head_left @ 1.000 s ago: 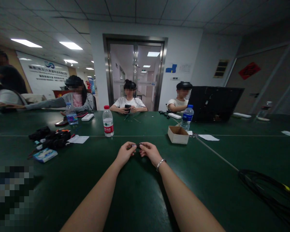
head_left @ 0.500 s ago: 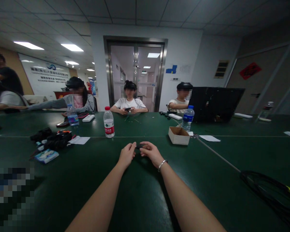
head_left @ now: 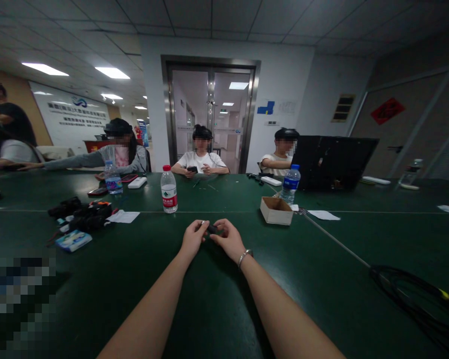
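Above the green table, my two hands meet around a small black oblong object (head_left: 211, 229), whose exact kind I cannot make out. My left hand (head_left: 193, 238) is closed, thumb and fingertips pinched at the object's left end. A tiny silvery glint shows at those fingertips, too small to name. My right hand (head_left: 229, 240), with a silver bracelet at its wrist, curls its thumb and fingers around the object's right end. Parts of the object are hidden behind the fingers.
A red-capped water bottle (head_left: 169, 192) stands ahead on the left, and an open cardboard box (head_left: 276, 213) ahead on the right. Black gear (head_left: 84, 217) lies left, a coiled black cable (head_left: 407, 294) right. Several people sit opposite; one holds a small black device (head_left: 192, 170).
The black object has tilted and shifted slightly left. My right hand has moved a little left, closer to my left hand. Across the table, a person's hands have parted.
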`<action>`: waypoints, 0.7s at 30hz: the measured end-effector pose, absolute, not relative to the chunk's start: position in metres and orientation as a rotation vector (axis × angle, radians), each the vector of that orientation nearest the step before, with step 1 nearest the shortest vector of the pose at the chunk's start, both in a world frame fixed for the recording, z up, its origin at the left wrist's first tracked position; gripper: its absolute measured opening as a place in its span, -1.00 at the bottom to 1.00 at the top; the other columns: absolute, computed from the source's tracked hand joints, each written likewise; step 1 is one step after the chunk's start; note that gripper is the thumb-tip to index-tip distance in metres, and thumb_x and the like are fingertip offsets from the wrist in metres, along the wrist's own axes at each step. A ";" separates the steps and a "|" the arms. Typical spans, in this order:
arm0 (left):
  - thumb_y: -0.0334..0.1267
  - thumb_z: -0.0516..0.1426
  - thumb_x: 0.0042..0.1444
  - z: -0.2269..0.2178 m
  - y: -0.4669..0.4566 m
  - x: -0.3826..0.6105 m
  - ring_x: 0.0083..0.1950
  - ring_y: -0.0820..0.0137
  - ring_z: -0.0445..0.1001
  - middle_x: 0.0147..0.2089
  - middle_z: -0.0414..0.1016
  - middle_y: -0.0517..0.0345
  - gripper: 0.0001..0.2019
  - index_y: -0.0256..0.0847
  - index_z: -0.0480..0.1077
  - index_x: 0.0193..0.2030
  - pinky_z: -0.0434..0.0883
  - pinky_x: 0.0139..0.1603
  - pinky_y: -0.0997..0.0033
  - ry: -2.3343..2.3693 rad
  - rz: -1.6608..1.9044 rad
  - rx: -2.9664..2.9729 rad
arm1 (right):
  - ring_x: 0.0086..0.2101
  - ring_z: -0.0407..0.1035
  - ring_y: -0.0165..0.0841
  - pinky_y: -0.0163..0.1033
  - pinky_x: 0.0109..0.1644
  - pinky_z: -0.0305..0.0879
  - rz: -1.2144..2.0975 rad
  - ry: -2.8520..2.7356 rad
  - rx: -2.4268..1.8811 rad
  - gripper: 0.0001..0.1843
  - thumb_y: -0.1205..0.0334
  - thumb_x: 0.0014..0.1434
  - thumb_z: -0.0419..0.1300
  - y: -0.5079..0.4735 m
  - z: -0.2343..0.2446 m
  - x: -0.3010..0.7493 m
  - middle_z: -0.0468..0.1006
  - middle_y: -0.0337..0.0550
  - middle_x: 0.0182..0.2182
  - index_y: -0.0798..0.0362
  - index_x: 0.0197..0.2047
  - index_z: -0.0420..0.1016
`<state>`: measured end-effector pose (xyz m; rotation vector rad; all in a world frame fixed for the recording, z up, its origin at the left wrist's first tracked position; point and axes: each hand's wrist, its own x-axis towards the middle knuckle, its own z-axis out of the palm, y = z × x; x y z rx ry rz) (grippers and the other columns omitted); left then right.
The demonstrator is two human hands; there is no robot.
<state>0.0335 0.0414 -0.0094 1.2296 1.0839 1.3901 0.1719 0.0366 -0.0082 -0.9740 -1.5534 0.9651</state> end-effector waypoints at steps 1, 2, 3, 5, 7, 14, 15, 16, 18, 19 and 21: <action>0.09 0.18 -0.16 -0.008 0.040 0.035 -0.49 0.54 0.28 -0.42 0.33 0.16 -0.56 -0.28 0.37 -0.32 0.14 -0.63 0.67 1.094 1.411 1.188 | -0.54 0.26 -0.45 -0.33 -0.48 0.23 0.867 -1.581 -1.005 -0.66 0.29 -0.15 0.26 0.033 -0.006 0.168 0.39 -0.27 -0.39 0.02 -0.24 0.31; 0.11 0.17 -0.16 -0.005 0.039 0.036 -0.53 0.57 0.25 -0.42 0.33 0.18 -0.55 -0.28 0.36 -0.30 0.10 -0.65 0.67 1.104 1.436 1.148 | -0.52 0.26 -0.44 -0.32 -0.46 0.22 0.776 -1.599 -1.026 -0.68 0.30 -0.13 0.25 0.030 -0.003 0.164 0.39 -0.27 -0.37 0.01 -0.25 0.30; 0.12 0.17 -0.15 -0.003 0.037 0.037 -0.54 0.58 0.23 -0.41 0.33 0.18 -0.53 -0.27 0.36 -0.28 0.08 -0.65 0.67 1.105 1.458 1.118 | -0.51 0.25 -0.44 -0.32 -0.44 0.21 0.706 -1.606 -1.035 -0.70 0.30 -0.11 0.23 0.026 0.000 0.160 0.40 -0.27 -0.36 0.00 -0.25 0.29; 0.14 0.14 -0.13 0.003 0.034 0.040 -0.50 0.55 0.28 -0.36 0.37 0.15 -0.52 -0.26 0.36 -0.24 0.15 -0.60 0.64 1.075 1.486 1.126 | -0.50 0.25 -0.42 -0.31 -0.44 0.21 0.632 -1.594 -1.031 -0.71 0.31 -0.08 0.20 0.019 0.006 0.155 0.40 -0.25 -0.33 -0.01 -0.24 0.27; 0.14 0.11 -0.09 0.010 0.029 0.043 -0.38 0.47 0.35 -0.29 0.41 0.10 -0.53 -0.25 0.38 -0.23 0.24 -0.50 0.58 1.034 1.493 1.223 | -0.49 0.25 -0.41 -0.30 -0.43 0.21 0.615 -1.573 -1.026 -0.73 0.32 -0.06 0.19 0.013 0.010 0.153 0.40 -0.23 -0.31 -0.01 -0.24 0.25; 0.09 0.02 0.01 0.025 -0.007 0.015 -0.34 0.38 0.35 -0.40 0.39 0.12 -0.62 -0.23 0.37 -0.39 0.29 -0.34 0.47 1.126 1.332 1.553 | -0.29 0.34 -0.31 -0.23 -0.28 0.31 0.870 -1.823 -0.998 -0.51 0.44 -0.12 0.23 -0.020 0.021 0.163 0.39 -0.18 -0.18 -0.06 -0.09 0.26; 0.10 0.02 0.01 0.027 -0.018 0.001 -0.34 0.38 0.35 -0.40 0.40 0.11 -0.62 -0.22 0.37 -0.40 0.30 -0.33 0.46 1.148 1.275 1.579 | -0.22 0.32 -0.28 -0.19 -0.21 0.31 0.841 -1.906 -1.003 -0.47 0.46 -0.12 0.24 -0.029 0.029 0.170 0.37 -0.16 -0.13 -0.08 -0.05 0.28; 0.10 0.02 0.00 0.028 -0.031 -0.016 -0.33 0.36 0.36 -0.38 0.41 0.10 -0.62 -0.21 0.38 -0.39 0.30 -0.31 0.43 1.187 1.194 1.601 | -0.15 0.29 -0.25 -0.16 -0.15 0.29 0.785 -1.999 -1.001 -0.46 0.46 -0.11 0.24 -0.040 0.041 0.181 0.35 -0.15 -0.09 -0.09 -0.04 0.32; 0.14 0.04 -0.04 0.030 -0.062 -0.056 -0.29 0.30 0.38 -0.35 0.44 0.09 -0.60 -0.17 0.41 -0.35 0.32 -0.27 0.38 1.324 0.985 1.602 | -0.07 0.25 -0.19 -0.08 -0.05 0.25 0.654 -2.133 -0.999 -0.52 0.40 -0.07 0.25 -0.064 0.069 0.214 0.33 -0.13 -0.04 -0.13 -0.05 0.39; 0.16 0.05 -0.08 0.030 -0.079 -0.077 -0.29 0.27 0.39 -0.35 0.45 0.10 -0.60 -0.14 0.42 -0.35 0.33 -0.26 0.34 1.392 0.904 1.583 | -0.07 0.25 -0.18 -0.05 -0.05 0.24 0.579 -2.162 -1.030 -0.57 0.35 -0.04 0.26 -0.078 0.084 0.235 0.34 -0.13 -0.05 -0.14 -0.07 0.42; 0.20 0.13 -0.22 0.030 -0.111 -0.117 -0.30 0.22 0.40 -0.39 0.45 0.12 -0.59 -0.09 0.44 -0.42 0.35 -0.28 0.30 1.546 0.858 1.501 | -0.13 0.30 -0.19 -0.02 -0.11 0.27 0.405 -2.125 -1.146 -0.66 0.21 0.04 0.23 -0.108 0.108 0.286 0.39 -0.08 -0.10 -0.17 -0.07 0.43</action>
